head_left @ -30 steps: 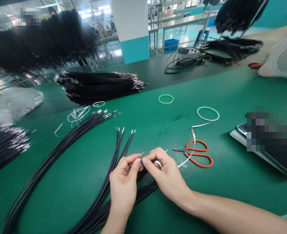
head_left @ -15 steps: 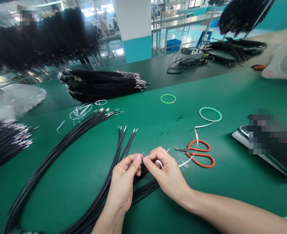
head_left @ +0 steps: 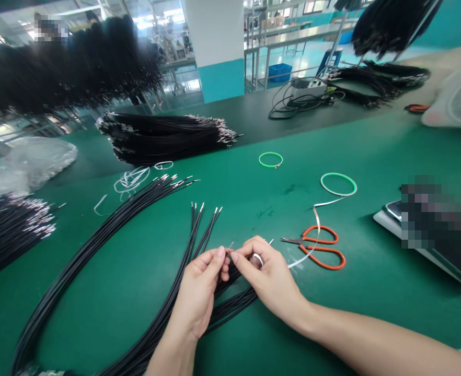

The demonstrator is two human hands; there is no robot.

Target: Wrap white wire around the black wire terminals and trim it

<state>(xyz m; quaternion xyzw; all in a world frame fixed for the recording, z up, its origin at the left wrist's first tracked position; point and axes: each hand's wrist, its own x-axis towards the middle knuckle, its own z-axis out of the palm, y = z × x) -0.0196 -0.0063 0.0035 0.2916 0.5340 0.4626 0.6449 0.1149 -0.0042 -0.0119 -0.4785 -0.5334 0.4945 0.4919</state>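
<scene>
the work sits just left of the orange-handled scissors, up off the green table. the left hand pinches a thin strand between thumb and forefinger, its tip poking up past them. the right hand brings thumb and forefinger together on the same piece, right beside the left fingertips (the exact contact is too small to make out). a white loop shows inside the right hand; whether its curled fingers grip it, i can't tell.

for clean handling, i'd let the left pinch act as a steady clamp and leave the fine movement to the right, with the tips this near each other so the strand can't bend between them. a light squeeze should do; something so thin could kink.

watch the white strip too: it runs from beside the right hand across the scissors' handles, and a tug might catch there, so slack is worth having. the black cables, left of the scissors and partly under the hands, could snag a wrist.
</scene>
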